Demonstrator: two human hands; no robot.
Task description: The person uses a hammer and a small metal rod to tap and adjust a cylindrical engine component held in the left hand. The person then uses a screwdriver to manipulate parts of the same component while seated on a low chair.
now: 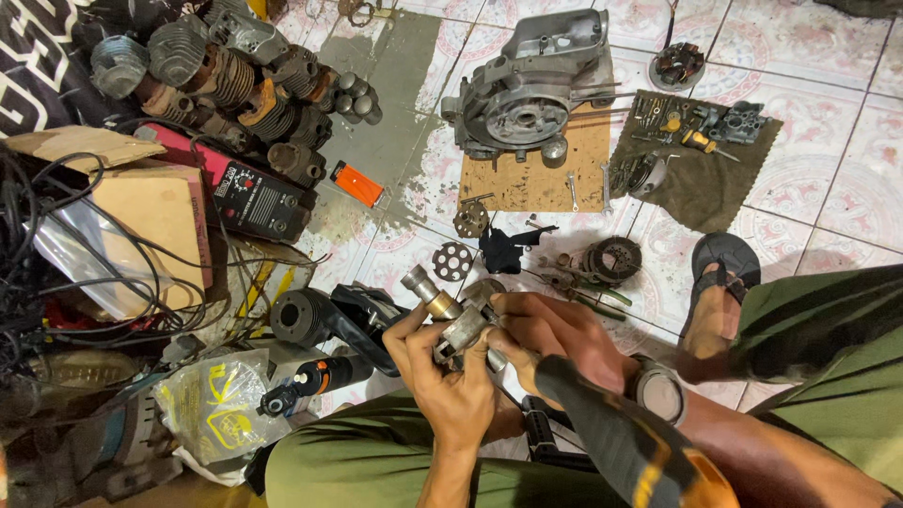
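My left hand (pixel 442 372) grips a metal shaft assembly (pixel 450 315), a crank-like part with a brass-coloured round end pointing up left. My right hand (pixel 550 334) closes on the same part from the right, fingers at its lower end. A watch sits on my right wrist (pixel 658 390). Both hands hover over my knees, above the tiled floor. Just beyond the part lie a perforated round disc (pixel 452 261) and a black cloth-like piece (pixel 503 249).
An engine casing (pixel 536 85) sits on a cardboard sheet (pixel 541 179). A dark rag (pixel 701 165) holds small tools and parts. Finned cylinders (pixel 216 75) pile at upper left, by a welding machine (pixel 249 193), cables and power tools. My sandalled foot (pixel 720 282) rests at right.
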